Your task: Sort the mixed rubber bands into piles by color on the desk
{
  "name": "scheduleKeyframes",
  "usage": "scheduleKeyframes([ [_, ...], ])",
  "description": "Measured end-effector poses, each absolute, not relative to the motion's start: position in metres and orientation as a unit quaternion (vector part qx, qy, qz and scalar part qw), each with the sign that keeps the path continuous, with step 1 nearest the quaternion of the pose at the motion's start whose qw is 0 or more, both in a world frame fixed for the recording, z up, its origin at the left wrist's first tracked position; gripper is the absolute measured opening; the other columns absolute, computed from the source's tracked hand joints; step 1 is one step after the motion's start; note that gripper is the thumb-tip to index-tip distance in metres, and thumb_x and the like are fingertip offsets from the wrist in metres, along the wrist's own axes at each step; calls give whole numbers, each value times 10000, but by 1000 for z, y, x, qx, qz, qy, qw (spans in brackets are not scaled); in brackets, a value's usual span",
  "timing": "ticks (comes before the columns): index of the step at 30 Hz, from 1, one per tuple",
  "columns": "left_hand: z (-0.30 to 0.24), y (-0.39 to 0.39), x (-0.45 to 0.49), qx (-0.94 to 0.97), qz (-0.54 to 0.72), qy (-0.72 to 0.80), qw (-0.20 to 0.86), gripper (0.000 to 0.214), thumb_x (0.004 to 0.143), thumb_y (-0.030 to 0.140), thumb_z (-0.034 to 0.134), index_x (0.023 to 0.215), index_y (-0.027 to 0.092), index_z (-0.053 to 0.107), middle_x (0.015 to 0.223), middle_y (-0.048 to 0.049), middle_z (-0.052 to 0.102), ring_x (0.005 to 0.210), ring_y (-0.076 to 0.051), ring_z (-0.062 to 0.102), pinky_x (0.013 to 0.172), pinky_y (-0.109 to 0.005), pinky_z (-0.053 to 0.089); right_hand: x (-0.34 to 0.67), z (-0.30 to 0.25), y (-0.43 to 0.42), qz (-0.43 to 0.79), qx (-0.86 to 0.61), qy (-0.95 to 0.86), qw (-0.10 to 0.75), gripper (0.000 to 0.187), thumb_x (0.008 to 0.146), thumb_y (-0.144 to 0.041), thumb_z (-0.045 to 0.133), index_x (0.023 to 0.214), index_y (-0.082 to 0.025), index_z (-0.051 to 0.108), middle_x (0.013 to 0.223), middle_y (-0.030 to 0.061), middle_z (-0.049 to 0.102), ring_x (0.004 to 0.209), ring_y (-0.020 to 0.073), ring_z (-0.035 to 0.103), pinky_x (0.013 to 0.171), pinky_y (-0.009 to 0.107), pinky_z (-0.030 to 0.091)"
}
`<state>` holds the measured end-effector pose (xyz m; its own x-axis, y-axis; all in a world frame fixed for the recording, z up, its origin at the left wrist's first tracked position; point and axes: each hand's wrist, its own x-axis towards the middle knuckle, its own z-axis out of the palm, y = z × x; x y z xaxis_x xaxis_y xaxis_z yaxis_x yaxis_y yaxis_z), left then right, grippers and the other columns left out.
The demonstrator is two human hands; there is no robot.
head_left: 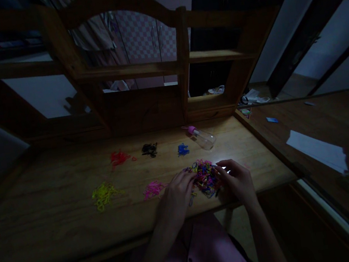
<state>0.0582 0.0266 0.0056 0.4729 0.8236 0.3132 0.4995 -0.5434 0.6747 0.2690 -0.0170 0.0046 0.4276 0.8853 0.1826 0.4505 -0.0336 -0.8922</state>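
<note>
A heap of mixed multicoloured small loop-like pieces (206,178) lies on the wooden desk in front of me; in the dim light I cannot tell their exact kind. My left hand (179,188) touches the heap's left side, fingers curled and pressed together. At its right edge, my right hand (238,179) has thumb and fingers closed in a pinch. Whatever either hand holds is too small to make out. Sorted by colour, smaller piles lie around: pink (153,189), yellow (104,195), red (120,157), black (149,149) and blue (183,149).
A clear bottle with a pink top (204,138) lies on its side behind the heap. Wooden shelving (133,71) rises along the desk's back edge. To the right, another brown surface (292,126) bears a white paper sheet (317,151) and a small blue card (271,120).
</note>
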Motion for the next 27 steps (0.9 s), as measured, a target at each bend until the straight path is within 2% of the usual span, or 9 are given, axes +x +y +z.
scheduleKeyframes([
  [3, 11, 27, 61, 796, 346, 409, 283, 264, 933, 167, 497, 1143, 262, 625, 1171, -32, 642, 1115, -189, 592, 981, -353, 472, 266, 12, -21, 220, -665, -506, 503, 223, 837, -402, 652, 916, -199, 701, 888, 44, 707, 657, 153, 595, 567, 251, 458],
  [6, 19, 27, 68, 762, 376, 409, 333, 250, 899, 247, 588, 1145, 257, 628, 1121, -31, 660, 1043, -186, 625, 914, -322, 503, 259, 22, -27, 237, -641, -526, 505, 204, 829, -374, 673, 930, -199, 702, 902, 48, 707, 698, 159, 608, 591, 254, 461],
  [9, 23, 25, 74, 752, 389, 380, 372, 307, 842, 240, 668, 1147, 266, 645, 1107, -24, 677, 1015, -183, 637, 879, -297, 511, 250, 30, -34, 271, -612, -551, 498, 184, 826, -349, 685, 936, -202, 699, 909, 48, 704, 732, 165, 621, 598, 253, 463],
  [13, 24, 21, 72, 754, 414, 329, 391, 95, 854, 208, 647, 894, 229, 731, 901, -21, 714, 875, -168, 660, 803, -271, 512, 243, 31, -38, 294, -598, -569, 482, 157, 839, -337, 673, 931, -212, 697, 898, 34, 700, 738, 160, 627, 604, 250, 467],
  [15, 21, 19, 67, 744, 420, 344, 390, 88, 854, 218, 648, 830, 224, 732, 860, -16, 711, 841, -163, 659, 789, -263, 506, 247, 29, -36, 274, -615, -567, 476, 168, 857, -346, 648, 951, -214, 692, 900, 32, 695, 734, 158, 626, 588, 247, 457],
  [18, 14, 18, 55, 709, 427, 403, 391, 77, 850, 263, 653, 838, 232, 722, 912, -12, 713, 892, -171, 658, 815, -263, 502, 255, 26, -27, 202, -648, -581, 450, 161, 885, -325, 601, 967, -213, 683, 885, 31, 674, 693, 148, 604, 566, 249, 434],
  [23, -1, 19, 37, 637, 439, 471, 425, 130, 840, 337, 652, 864, 221, 706, 919, -23, 719, 870, -182, 665, 771, -257, 517, 255, 22, -6, 125, -667, -633, 372, 119, 877, -269, 593, 915, -220, 695, 917, 41, 641, 759, 161, 615, 673, 265, 464],
  [27, -8, 18, 32, 616, 433, 486, 444, 166, 832, 371, 654, 880, 220, 703, 919, -24, 720, 871, -185, 666, 783, -258, 517, 245, 15, 6, 97, -698, -629, 328, 115, 840, -296, 644, 914, -237, 708, 934, 43, 640, 772, 171, 629, 685, 269, 472],
])
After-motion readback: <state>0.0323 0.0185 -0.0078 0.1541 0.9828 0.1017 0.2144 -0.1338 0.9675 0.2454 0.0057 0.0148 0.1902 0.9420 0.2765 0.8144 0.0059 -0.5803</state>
